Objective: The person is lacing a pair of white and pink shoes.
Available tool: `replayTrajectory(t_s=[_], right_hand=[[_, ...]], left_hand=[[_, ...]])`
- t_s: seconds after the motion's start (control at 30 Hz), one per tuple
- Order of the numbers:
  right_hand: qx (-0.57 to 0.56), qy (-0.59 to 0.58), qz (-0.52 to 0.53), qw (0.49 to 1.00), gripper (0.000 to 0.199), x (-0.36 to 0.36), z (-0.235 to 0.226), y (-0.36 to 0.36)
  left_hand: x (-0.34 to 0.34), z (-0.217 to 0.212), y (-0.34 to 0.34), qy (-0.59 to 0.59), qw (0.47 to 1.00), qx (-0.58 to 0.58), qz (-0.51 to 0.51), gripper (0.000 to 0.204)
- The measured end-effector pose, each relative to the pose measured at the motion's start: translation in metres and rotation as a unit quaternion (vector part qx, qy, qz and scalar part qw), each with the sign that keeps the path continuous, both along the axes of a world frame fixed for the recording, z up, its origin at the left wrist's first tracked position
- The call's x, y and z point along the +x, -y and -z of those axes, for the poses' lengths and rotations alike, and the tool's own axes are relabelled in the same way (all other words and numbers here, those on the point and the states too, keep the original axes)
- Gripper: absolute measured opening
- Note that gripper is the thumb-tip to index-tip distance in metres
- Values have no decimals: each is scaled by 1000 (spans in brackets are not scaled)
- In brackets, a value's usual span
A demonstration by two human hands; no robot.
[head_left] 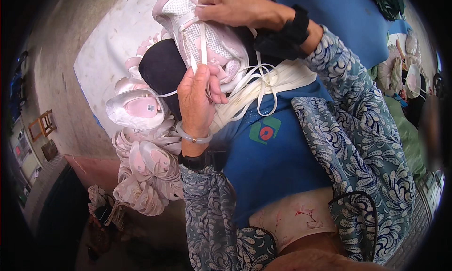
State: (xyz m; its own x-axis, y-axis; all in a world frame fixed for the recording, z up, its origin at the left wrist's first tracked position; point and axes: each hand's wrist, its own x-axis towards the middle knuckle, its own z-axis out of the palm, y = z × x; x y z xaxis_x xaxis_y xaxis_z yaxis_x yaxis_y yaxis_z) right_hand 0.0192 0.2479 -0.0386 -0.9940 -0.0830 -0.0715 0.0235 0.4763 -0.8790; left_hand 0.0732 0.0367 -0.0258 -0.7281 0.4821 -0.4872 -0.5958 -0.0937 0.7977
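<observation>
Blue apron (273, 158) in lap. Left hand (195, 101) pinches white lace (203, 45); right hand (235, 7) grips pink-white shoe (207, 40) above it. Lacing partly threaded; lace bundle (263, 85) and shoe pile (146, 172) remain.

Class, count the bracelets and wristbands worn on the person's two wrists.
3: a clear bangle and a black band on the left wrist, a black band on the right. Sleeves may hide more.

Mesh-cloth shoe (207, 38), matt flat laces (263, 89)
</observation>
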Motion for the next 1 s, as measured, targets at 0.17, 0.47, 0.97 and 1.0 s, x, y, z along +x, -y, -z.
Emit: replayTrajectory(t_s=[0.17, 0.47, 0.97, 1.0], right_hand=[[292, -124, -176, 932, 29, -16, 28, -14], [74, -83, 30, 993, 25, 21, -7, -7], [151, -196, 50, 968, 27, 49, -11, 7], [152, -197, 49, 967, 27, 54, -22, 5]], left_hand=[[-1, -19, 17, -114, 973, -156, 124, 29], [7, -21, 21, -197, 959, -184, 84, 28], [8, -51, 22, -184, 954, -171, 161, 25], [9, -54, 22, -152, 966, -137, 159, 27]])
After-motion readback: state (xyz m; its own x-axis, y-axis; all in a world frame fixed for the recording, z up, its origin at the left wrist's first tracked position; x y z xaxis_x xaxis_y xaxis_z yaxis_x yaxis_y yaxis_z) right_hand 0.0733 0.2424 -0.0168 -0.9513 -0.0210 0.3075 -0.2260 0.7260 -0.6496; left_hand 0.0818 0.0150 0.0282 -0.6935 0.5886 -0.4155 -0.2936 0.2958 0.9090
